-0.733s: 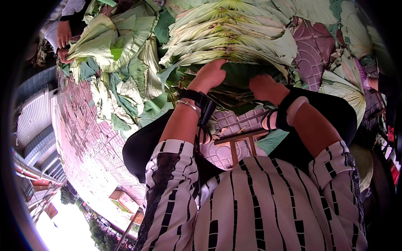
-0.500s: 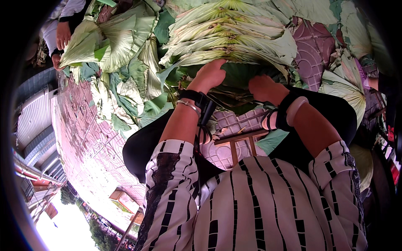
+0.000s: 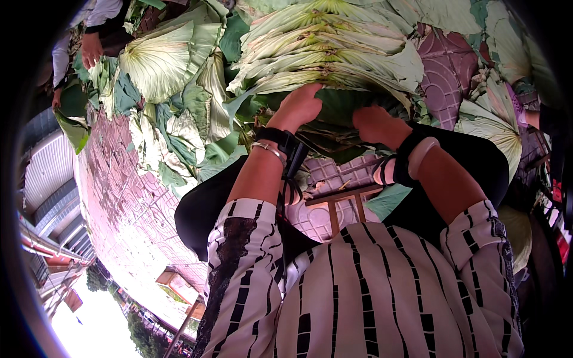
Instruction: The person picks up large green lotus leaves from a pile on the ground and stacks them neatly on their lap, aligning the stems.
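A layered stack of large pale-green lotus leaves, ribbed and overlapping, lies in front of my knees. My left hand is closed at the near edge of the stack, its fingertips by the leaves' central rib. To its right, my right hand is curled into a fist at the edge of a dark green lotus leaf beneath the front layer. The leaf edges partly hide the fingertips of both hands.
Loose lotus leaves cover the ground at the left, with more leaves at the right. A co-worker's hand is at the upper left. A small brown stool-like frame stands on the paving between my feet.
The co-worker at the upper left has pulled their hands apart, and a leaf there has shifted left and downward. My own hands and the stack have hardly moved.
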